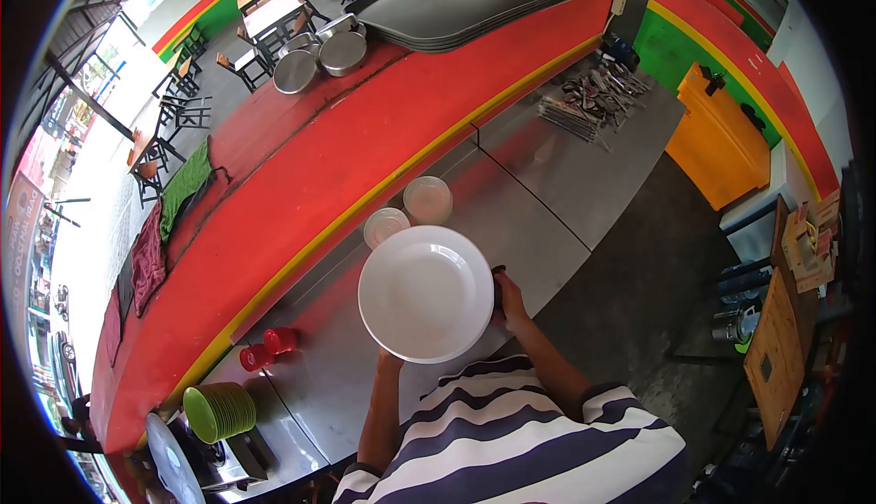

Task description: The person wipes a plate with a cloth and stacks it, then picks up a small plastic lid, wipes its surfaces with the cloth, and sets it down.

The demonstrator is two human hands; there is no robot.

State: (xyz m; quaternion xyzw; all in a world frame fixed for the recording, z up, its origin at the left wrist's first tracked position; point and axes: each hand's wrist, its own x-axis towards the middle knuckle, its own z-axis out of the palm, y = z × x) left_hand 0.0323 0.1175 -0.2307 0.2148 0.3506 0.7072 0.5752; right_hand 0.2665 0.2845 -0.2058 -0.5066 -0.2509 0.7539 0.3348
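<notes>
White plate (425, 294) is held face-up above steel counter (547, 176), near two small saucers (427, 199). Right hand (513, 305) curls onto its right rim; left hand (391, 358) sits under near edge, fingers hidden, grip cannot be told.

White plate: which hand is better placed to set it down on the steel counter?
Left, likely. The left hand reaches under the white plate, apparently bearing it; the right hand only meets its edge.

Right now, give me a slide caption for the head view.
White plate held over a steel counter, left hand beneath, right hand at its rim.
</notes>
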